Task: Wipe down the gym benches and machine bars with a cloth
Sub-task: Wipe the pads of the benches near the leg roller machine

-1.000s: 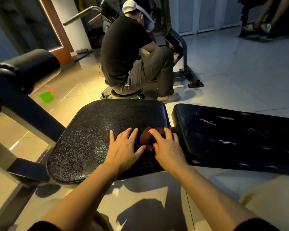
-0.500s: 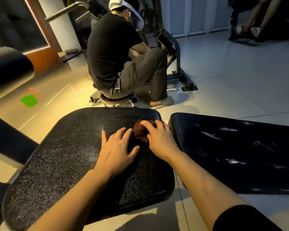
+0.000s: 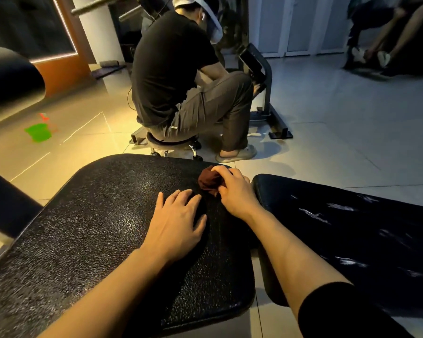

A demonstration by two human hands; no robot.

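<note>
Step in hand: wiping the textured seat pad [image 3: 95, 228], which fills the lower left and centre of the frame; judging by where the cloth sits, the stroke is at the pad's far right corner.
Cloth: a dark red cloth [image 3: 208, 179], bunched into a wad, lies on the seat pad just above centre frame, close to the gap beside the second pad.
Right hand: the right hand [image 3: 237, 191] grips the wad, fingers curled over its top and the thumb side tucked against it.
Left hand: the left hand [image 3: 176, 220] rests flat on the pad just below and left of the cloth, fingers straight and slightly spread, thumb out to the right; it holds nothing.
Doing it well: the wad looks small, so opening it flatter under the palm would likely cover more of the pad per pass. Overlapping strokes from the far edge back towards the body should avoid missed strips. The grainy surface probably needs firm pressure, and the left hand serves best as a brace kept off the wiping path.
Next surface: the smoother back pad [image 3: 352, 240] at right shows pale streaks and appears not yet wiped.
Containers: none show clearly; no bucket or spray bottle is visible.
Surroundings: a seated person [image 3: 176, 76] works at a machine in the upper centre.
</note>
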